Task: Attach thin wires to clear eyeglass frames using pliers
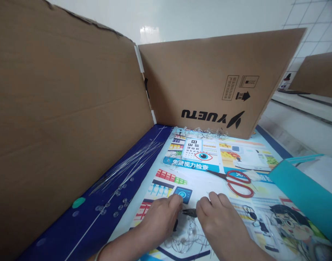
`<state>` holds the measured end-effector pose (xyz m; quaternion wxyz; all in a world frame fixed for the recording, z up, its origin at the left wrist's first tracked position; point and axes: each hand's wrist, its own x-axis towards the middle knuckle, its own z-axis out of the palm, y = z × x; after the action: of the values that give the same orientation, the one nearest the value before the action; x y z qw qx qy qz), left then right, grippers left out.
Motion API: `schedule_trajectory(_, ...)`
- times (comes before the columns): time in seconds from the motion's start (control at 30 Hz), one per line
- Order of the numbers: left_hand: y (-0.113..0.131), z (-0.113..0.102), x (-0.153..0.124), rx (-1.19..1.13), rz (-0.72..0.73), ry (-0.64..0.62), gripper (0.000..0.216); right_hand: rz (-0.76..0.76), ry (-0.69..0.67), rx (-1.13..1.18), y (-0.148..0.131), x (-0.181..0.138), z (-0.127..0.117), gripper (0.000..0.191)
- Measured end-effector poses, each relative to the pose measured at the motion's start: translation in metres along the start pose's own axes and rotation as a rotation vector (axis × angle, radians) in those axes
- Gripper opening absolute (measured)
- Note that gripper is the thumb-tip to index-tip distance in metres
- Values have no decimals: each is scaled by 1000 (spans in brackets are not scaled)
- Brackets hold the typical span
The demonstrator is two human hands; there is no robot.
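In the head view, at lower centre, the right hand (220,221) clasps pliers (190,212); whether the left hand (162,219) grips anything, I cannot tell. Beaded wirework (191,231) lies below, seemingly partway done, with wires (127,163) and beads (124,186) loose at lower left.

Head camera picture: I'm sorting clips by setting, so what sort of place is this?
Probably a craft workspace: clear beads and thin strands lie on the dark blue surface, and red-handled scissors rest on the printed sheet.

R hand (219,220) holds blk pliers (191,212), tip twd L hand (160,219), w/ red-handled scissors (226,177) beyond.
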<state>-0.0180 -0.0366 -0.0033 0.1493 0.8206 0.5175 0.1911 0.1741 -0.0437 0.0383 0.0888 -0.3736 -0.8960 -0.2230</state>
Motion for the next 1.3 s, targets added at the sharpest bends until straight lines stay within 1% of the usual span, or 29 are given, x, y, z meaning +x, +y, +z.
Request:
schedule_trajectory(0.13,-3,3,0,60,-7,10,16,-2,-14,-2,0,0,-1,7)
schedule_trajectory(0.33,-6,6,-3,58,9,10,16,3,-28,-8,0,1,2,7)
schedule_trajectory(0.5,-6,6,-4,54,18,25,16,2,-8,-2,-1,0,4,8)
schedule_trajectory(0.7,-1,-1,-1,71,99,36,15,-12,-17,-6,0,0,4,10)
schedule_trajectory(0.8,1,-5,0,71,133,10,17,-12,-17,-8,0,1,4,9)
schedule_trajectory(0.93,1,-8,0,55,144,-22,17,-13,-2,-9,0,0,4,10)
schedule_trajectory(1.03,0,-8,0,40,140,-36,16,-8,-2,-14,1,-1,3,10)
schedule_trajectory(1.3,0,-10,0,19,67,-58,14,-8,-19,-25,2,0,0,8)
